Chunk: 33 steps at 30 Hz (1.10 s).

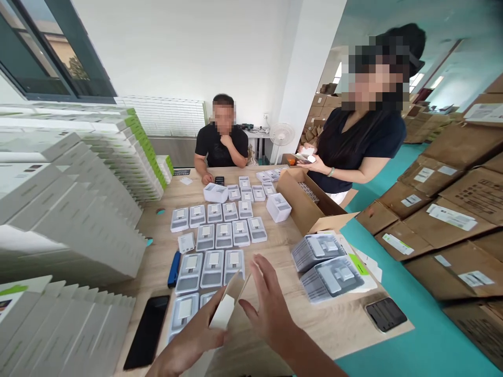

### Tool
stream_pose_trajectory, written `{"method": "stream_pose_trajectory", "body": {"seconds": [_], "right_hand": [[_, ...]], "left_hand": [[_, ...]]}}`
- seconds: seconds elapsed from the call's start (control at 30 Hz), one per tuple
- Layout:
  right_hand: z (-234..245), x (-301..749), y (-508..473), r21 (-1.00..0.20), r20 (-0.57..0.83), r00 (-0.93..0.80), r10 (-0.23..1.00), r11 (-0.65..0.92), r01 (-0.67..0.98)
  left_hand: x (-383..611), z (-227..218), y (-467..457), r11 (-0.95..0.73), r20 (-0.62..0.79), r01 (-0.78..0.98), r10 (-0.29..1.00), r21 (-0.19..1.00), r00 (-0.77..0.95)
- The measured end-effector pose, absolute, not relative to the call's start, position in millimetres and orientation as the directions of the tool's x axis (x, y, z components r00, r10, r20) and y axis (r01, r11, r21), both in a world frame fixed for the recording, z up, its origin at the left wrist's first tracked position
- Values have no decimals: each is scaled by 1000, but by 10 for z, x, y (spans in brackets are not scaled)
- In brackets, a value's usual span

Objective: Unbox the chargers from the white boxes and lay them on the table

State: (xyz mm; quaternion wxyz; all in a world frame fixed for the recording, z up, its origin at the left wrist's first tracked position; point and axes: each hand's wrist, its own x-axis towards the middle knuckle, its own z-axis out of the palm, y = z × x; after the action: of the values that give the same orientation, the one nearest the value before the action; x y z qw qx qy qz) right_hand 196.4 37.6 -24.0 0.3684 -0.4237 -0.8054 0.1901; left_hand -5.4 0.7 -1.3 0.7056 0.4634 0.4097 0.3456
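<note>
My left hand [194,332] grips a white cardboard box [223,313] low over the near side of the table. The box is tilted, with its upper end open and a flap standing up. Beside that flap is my right hand [271,306], its fingers stretched out and the thumb apart; whether a fingertip touches the flap I cannot tell. Just beyond my hands lie rows of grey-white plastic trays [213,267], each with a small white piece in it. Part of the nearest row is hidden behind my left hand and the box.
Stacked white boxes [70,220] line the left side. A black phone [147,330] and a blue stapler-like tool [174,269] lie beside the trays. On the right are stacked trays [334,280], another phone [386,314] and an open carton [306,199]. One person [220,146] sits opposite; another [353,141] stands right.
</note>
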Motion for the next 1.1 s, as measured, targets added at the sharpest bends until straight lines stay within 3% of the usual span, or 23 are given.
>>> {"method": "stream_pose_trajectory", "body": {"seconds": [0.1, 0.3, 0.37, 0.5, 0.57, 0.7, 0.83, 1.0, 1.1], "right_hand": [[-229, 1963, 352, -599, 458, -469, 755, 652, 465], [-235, 1977, 362, -666, 353, -602, 716, 644, 376], [-283, 1987, 339, -659, 369, -591, 718, 650, 378], [-375, 1991, 242, -567, 527, -464, 712, 701, 432], [-359, 1989, 209, -564, 556, -488, 673, 737, 373], [-248, 1980, 225, -646, 480, -629, 611, 732, 218], [-192, 1927, 265, -610, 438, -670, 599, 746, 267], [-134, 1880, 268, -638, 432, -639, 637, 716, 283], [-127, 1914, 336, -769, 342, -466, 816, 528, 360]], "left_hand": [[-29, -10, 0, 340, -262, -103, 855, 935, 447], [-6, -80, -36, 392, -299, -99, 820, 915, 488], [-10, -112, -38, 395, -296, -114, 822, 911, 486], [-37, -172, -34, 403, -283, -152, 821, 902, 495], [-65, -196, -33, 372, -287, -89, 827, 924, 483], [-130, -166, -30, 312, -289, 37, 822, 949, 491], [-153, -42, -24, 350, -375, 140, 819, 926, 435], [-103, -13, -25, 310, -372, 250, 891, 917, 259], [-50, -72, -49, 167, -263, 454, 952, 875, 156]]}}
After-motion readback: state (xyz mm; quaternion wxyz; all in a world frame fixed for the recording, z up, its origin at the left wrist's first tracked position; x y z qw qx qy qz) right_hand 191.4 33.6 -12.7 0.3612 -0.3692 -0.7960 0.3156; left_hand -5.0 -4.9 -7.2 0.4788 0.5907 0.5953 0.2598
